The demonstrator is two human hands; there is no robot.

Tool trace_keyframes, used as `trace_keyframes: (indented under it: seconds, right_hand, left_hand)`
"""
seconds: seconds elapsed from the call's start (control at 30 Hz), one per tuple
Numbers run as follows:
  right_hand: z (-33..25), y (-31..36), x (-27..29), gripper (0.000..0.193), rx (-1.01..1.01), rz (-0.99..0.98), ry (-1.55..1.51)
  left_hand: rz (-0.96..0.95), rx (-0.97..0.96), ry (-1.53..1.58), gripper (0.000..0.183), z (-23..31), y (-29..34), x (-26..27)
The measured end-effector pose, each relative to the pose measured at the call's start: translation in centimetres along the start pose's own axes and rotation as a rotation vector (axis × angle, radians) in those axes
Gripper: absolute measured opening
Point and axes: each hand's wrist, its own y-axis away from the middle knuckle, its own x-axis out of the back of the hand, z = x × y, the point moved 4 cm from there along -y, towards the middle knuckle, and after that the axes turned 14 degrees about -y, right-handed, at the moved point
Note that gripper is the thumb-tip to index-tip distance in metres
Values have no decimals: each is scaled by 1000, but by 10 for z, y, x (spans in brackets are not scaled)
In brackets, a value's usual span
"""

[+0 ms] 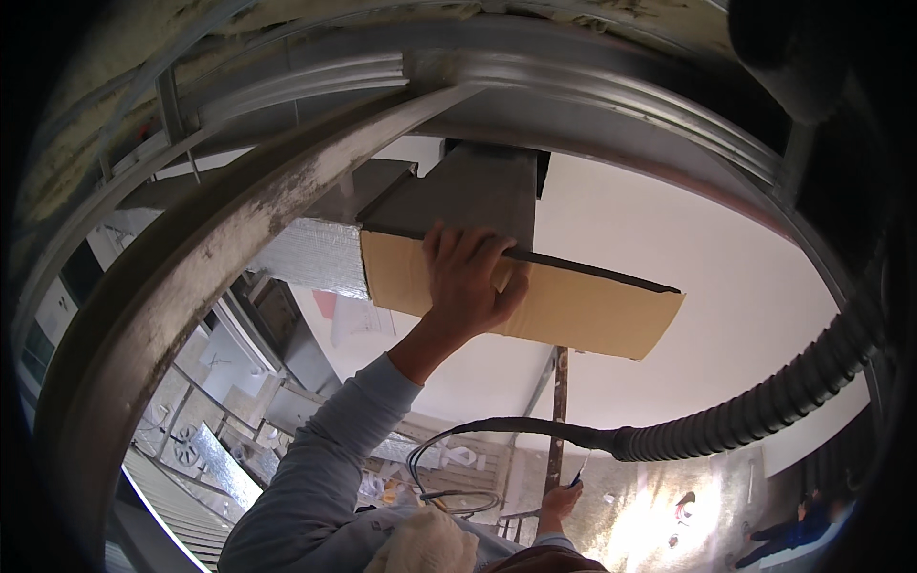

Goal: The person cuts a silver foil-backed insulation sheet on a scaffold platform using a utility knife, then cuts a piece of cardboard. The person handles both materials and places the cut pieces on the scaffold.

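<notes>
Left hand (pixel 468 282) is pressing flat, fingers spread, on the cardboard panel (pixel 573 306); below, I'm seeing right hand (pixel 559 501) pinching a small tool (pixel 577 473).

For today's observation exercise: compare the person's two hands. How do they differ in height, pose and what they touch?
The left hand is raised high, fingers spread flat against the tan cardboard panel; the right hand sits low near the lower edge, closed around a small thin tool. The left hand looks large and near, the right hand small. The left forearm wears a grey sleeve; the right arm barely shows. Both hands are bare.
</notes>
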Motion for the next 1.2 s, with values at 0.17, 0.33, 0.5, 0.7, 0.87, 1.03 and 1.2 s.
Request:
trace_keyframes:
  seconds: [0.17, 0.33, 0.5, 0.7, 0.87, 1.03, 1.2]
  right_hand:
    - [4, -1, -3, 40, 108, -27, 21]
    - [12, -4, -6, 41, 49, -18, 41]
    - [8, -4, -5, 41, 24, -30, 27]
    - [3, -3, -2, 41, -18, -56, 72]
    - [2, -1, -2, 39, -1, -44, 75]
    - [1, -3, -2, 39, 30, -13, 38]
    - [1, -1, -1, 39, 30, -5, 47]
  left_hand:
    - [46, 21, 4, 27, -1, 1, -1]
    - [26, 46, 39, 22, -3, 1, -3]
    - [11, 61, 45, 21, -2, -1, -1]
    - [-22, 70, 52, 22, -2, -3, 0]
    - [-34, 87, 84, 22, -4, -2, 0]
    - [-35, 74, 78, 23, -4, -1, 0]
    - [-51, 76, 82, 25, -4, -2, 0]
